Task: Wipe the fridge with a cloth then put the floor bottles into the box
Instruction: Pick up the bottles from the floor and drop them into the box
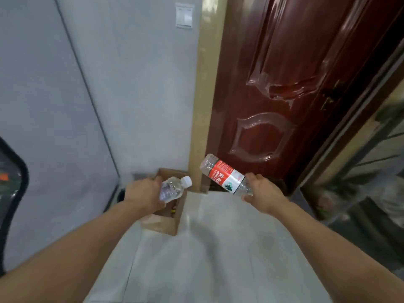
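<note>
Holding two bottles at once, both off the floor; boxing step under way, neither bottle released yet. No fridge or cloth in view (wiping step cannot be checked from here).

Cardboard box: open-topped, on pale floor against wall and door frame, directly under left fingers; small dark item inside, unidentifiable.

Red-labelled bottle: gripped at neck end by right hand, fingers curled round it, cap hidden in the palm. Long axis tilted, base pointing up and left away from the fingers, toward door frame. Beside the box, not over it.

Clear bottle: smaller, label not seen. Left hand wrapped round its base half, fingers closed on it. White cap sticking out beyond the fingers, pointing up and right; long axis slanted. Just above box opening.

Judged: left bottle nearest to drop, right to follow. Further floor bottles: none visible.
</note>
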Motion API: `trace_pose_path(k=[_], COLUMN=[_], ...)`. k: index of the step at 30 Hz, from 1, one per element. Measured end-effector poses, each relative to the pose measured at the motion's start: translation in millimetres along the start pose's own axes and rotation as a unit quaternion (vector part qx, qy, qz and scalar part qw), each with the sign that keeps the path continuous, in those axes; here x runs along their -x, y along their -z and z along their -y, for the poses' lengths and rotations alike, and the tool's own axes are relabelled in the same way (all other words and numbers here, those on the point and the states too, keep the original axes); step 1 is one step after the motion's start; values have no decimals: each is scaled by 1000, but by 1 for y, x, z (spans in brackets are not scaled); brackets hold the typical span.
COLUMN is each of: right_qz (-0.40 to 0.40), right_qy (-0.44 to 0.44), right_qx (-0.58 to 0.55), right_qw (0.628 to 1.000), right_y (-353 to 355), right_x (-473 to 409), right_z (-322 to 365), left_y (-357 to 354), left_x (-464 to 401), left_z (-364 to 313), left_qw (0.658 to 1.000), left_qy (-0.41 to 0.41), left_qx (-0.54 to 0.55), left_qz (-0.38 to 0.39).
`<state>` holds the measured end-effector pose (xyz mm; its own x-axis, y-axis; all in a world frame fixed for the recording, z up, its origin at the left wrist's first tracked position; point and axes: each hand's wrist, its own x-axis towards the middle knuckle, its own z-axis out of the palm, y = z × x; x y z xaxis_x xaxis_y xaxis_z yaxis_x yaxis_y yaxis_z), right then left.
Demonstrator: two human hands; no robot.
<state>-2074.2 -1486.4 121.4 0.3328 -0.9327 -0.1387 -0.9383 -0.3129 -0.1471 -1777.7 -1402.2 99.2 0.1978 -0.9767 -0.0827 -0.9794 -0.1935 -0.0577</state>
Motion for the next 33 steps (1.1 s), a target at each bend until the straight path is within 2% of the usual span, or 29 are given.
trace_pose_path(k=[6, 16, 21, 29, 33], right_qz=[33, 78, 96, 147, 175], right_qy=[74, 153, 199, 338, 407], right_qx=[12, 74, 81, 110, 131], right_qw=[997, 982, 972, 923, 887], right_y=[-5, -9, -13, -52, -74], right_x=[-109, -291, -371, -483, -543], right_z=[-2, 34, 67, 142, 176], left_y=[-18, -64, -68, -96, -118], left_x=[-65, -203, -241, -270, -282], left_z=[14, 38, 59, 93, 93], left_qw=[996, 986, 970, 923, 878], left_qy=[83, 142, 212, 352, 437], left_qx=[-5, 75, 107, 103, 134], left_qz=[27, 43, 55, 116, 145])
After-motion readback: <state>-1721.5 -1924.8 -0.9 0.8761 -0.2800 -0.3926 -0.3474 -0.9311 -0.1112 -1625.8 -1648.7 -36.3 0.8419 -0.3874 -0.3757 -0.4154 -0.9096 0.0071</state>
